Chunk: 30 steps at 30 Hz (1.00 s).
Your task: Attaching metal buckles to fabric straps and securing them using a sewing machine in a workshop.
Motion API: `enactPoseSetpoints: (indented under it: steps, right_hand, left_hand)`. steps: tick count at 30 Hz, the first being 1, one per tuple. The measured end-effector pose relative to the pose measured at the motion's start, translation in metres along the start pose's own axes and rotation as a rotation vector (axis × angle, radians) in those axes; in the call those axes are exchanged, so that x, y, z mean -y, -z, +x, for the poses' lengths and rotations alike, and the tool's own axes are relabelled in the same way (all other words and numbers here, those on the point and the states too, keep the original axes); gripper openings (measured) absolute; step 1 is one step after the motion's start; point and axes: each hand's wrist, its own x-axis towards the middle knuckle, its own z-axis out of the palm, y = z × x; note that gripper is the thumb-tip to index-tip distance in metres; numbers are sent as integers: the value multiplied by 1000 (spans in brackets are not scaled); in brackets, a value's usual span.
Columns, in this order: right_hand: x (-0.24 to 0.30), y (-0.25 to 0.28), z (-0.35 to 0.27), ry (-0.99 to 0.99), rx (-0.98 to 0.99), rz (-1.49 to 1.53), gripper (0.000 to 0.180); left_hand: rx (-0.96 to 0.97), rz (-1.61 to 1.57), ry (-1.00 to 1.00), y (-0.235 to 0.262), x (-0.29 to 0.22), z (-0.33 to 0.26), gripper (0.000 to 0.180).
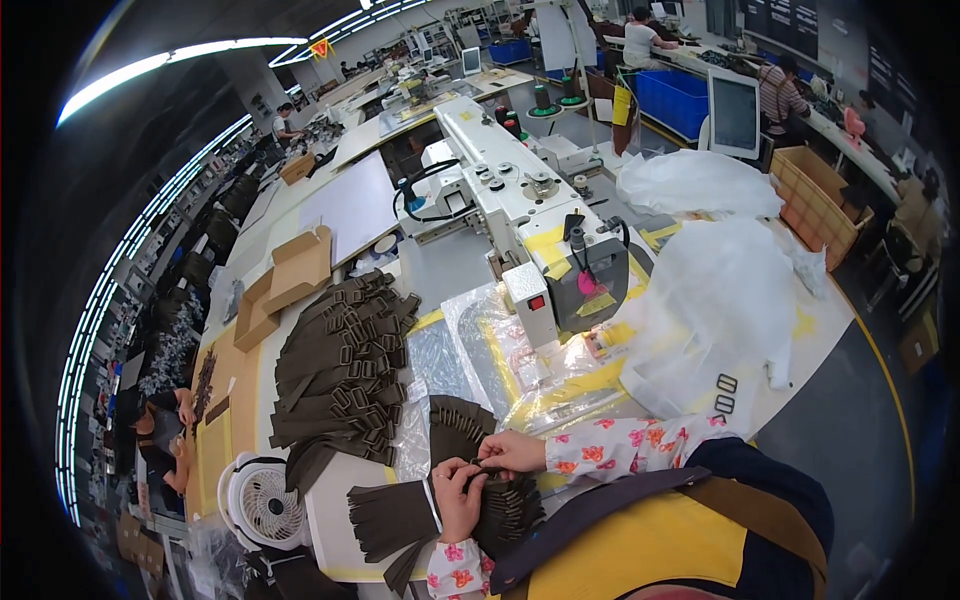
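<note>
My left hand (458, 497) and my right hand (514, 452) meet low in the middle, fingers pinched together on a dark brown fabric strap. The fingers hide most of this piece, and whether a buckle is on it cannot be made out. Around my hands lie a fanned stack of dark straps (457, 424), more layered straps (512, 517) against my body, and a flat bundle of straps (388, 520) beside my left wrist. Farther left, a large heap of straps with dark rectangular buckles (352, 350) covers the table.
A white sewing machine (520, 215) stands ahead, its head (580, 280) beyond my hands. White plastic bags (715, 300) lie at right, near loose rectangular buckles (727, 383). A white fan (268, 503) and open cardboard box (300, 268) are left. Another person (160, 440) works at far left.
</note>
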Motion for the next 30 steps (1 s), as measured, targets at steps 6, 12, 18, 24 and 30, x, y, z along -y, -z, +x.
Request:
enactPoseSetpoints:
  steps: [6, 12, 18, 24, 30]
  right_hand:
    - [-17, -15, 13, 261, -88, -401, 17]
    - [-13, -17, 7, 8, 36, -77, 11]
    - [-8, -26, 3, -54, 14, -59, 14]
    - [-7, -28, 6, 302, -177, -522, 20]
    - [-14, -29, 0, 369, -91, -512, 17]
  left_hand:
    - [117, -335, 423, 12, -2, -23, 5]
    - [137, -71, 363, 14, 6, -25, 10]
    - [235, -39, 309, 24, 6, -20, 12]
    - [274, 81, 280, 20, 3, -12, 12]
    - [273, 19, 256, 14, 1, -15, 12]
